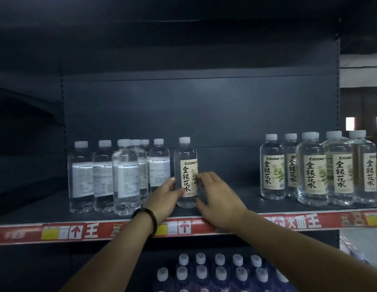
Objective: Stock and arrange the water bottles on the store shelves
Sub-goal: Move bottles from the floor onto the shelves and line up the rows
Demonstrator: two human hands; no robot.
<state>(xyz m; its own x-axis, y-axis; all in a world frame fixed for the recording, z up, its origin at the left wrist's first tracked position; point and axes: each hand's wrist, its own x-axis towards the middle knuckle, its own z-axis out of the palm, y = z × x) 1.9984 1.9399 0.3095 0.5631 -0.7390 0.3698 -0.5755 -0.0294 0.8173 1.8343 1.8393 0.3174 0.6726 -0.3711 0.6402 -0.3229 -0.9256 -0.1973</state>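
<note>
A clear water bottle [186,165] with a white cap and a cream label facing out stands upright on the dark shelf [231,200], near the middle. My left hand [164,197], with a dark bead bracelet on the wrist, grips its left side with the thumb across the front. My right hand [217,197] holds its right side, fingertips on the label and thumb low by the base. Several bottles of the same kind [103,175] stand just left of it with their back labels showing. Another group [311,171] stands at the right with front labels showing.
A bare stretch of shelf lies between the held bottle and the right group. A red price strip [78,231] runs along the shelf's front edge. Below it, several blue-tinted bottles with white caps [221,270] are packed together. The shelf bay at the far left is dark.
</note>
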